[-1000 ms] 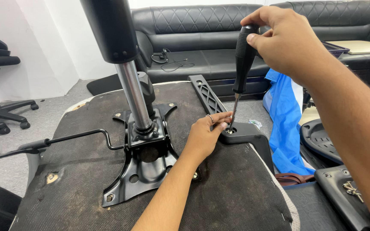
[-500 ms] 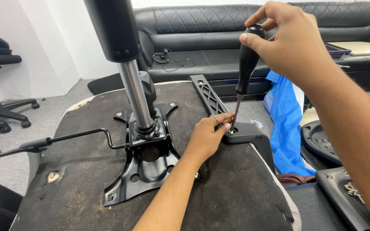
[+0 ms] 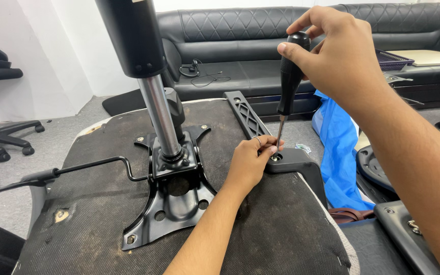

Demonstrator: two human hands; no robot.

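An upturned office chair seat [image 3: 103, 214] lies in front of me, its dark underside facing up. My right hand [image 3: 332, 56] grips the black handle of a screwdriver [image 3: 289, 76] held upright, its tip on a screw [image 3: 276, 158] in the black armrest bracket [image 3: 301, 163] at the seat's right edge. My left hand [image 3: 250, 163] rests on the seat, its fingertips pinched around the screw and the driver's tip. A black metal mechanism plate [image 3: 174, 193] with the gas cylinder [image 3: 154, 102] stands in the seat's middle.
A thin lever [image 3: 77, 168] sticks out left from the mechanism. A black sofa [image 3: 230, 56] runs along the back, with a cable on it. A blue plastic bag [image 3: 337, 147] and other black chair parts [image 3: 408, 229] lie at right. Another chair base [image 3: 1, 137] stands at left.
My right hand and the screwdriver have shifted slightly and turned on the screw. My left hand stays pinched at the screw.
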